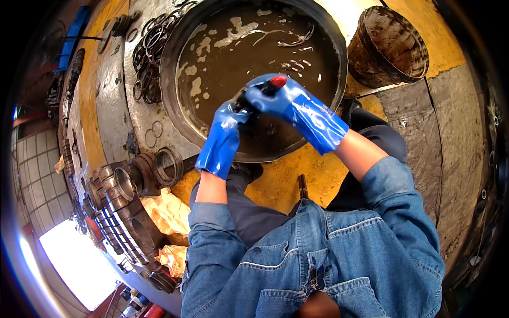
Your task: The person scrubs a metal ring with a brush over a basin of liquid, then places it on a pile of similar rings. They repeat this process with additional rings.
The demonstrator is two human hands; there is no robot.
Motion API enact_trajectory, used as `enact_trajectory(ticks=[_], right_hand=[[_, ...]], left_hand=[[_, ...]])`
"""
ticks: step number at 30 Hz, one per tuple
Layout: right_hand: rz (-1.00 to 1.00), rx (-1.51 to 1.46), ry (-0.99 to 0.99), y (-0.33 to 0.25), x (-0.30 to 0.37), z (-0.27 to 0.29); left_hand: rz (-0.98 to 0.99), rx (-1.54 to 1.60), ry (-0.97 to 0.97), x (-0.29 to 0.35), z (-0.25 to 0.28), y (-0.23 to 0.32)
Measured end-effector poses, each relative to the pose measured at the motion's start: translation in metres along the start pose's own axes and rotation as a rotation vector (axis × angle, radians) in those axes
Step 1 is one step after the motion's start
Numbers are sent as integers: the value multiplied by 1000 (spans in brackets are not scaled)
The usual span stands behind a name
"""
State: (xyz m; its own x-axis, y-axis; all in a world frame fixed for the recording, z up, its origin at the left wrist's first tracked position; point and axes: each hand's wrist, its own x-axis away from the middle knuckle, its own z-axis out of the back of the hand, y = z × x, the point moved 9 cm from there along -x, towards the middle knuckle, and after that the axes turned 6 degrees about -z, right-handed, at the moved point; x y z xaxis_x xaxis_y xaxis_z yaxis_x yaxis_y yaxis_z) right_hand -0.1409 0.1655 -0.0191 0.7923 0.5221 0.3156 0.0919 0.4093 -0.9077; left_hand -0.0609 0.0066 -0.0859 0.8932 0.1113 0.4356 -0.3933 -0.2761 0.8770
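Both my hands wear long blue rubber gloves and meet above a large round basin (168, 79) of murky brown liquid. My right hand (275, 98) is closed round a tool with a black and red handle (278, 81); its working end is hidden, so its kind does not show. Close beside it, my left hand (229, 115) has its fingers wrapped round a dark, wet-looking part (241, 100). The gloves cover most of that part, and I cannot make out what it is. Patches of pale foam float on the liquid.
A grimy bucket (366, 58) stands right of the basin. Dark rings (154, 42) lie heaped on the left, with metal cylinders and thicker rings (168, 166) nearer me. Crumpled brown paper (167, 212) lies by my left side. Yellow flooring (286, 175) shows between my legs.
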Motion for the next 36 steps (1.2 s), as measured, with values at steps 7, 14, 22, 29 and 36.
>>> enact_trajectory(ticks=[7,14,22,29,36], right_hand=[[-340,-115,343,96,-34,53],[-235,-499,296,21,28,53],[-443,-303,1,15,26,0],[-371,45,-95,51,25,-17],[-263,590,33,36,28,18]], left_hand=[[-17,-139,36,3,-10,18],[137,-111,138,8,5,-7],[318,295,274,-1,5,-26],[72,-35,96,5,8,-10],[65,22,121,8,-2,5]])
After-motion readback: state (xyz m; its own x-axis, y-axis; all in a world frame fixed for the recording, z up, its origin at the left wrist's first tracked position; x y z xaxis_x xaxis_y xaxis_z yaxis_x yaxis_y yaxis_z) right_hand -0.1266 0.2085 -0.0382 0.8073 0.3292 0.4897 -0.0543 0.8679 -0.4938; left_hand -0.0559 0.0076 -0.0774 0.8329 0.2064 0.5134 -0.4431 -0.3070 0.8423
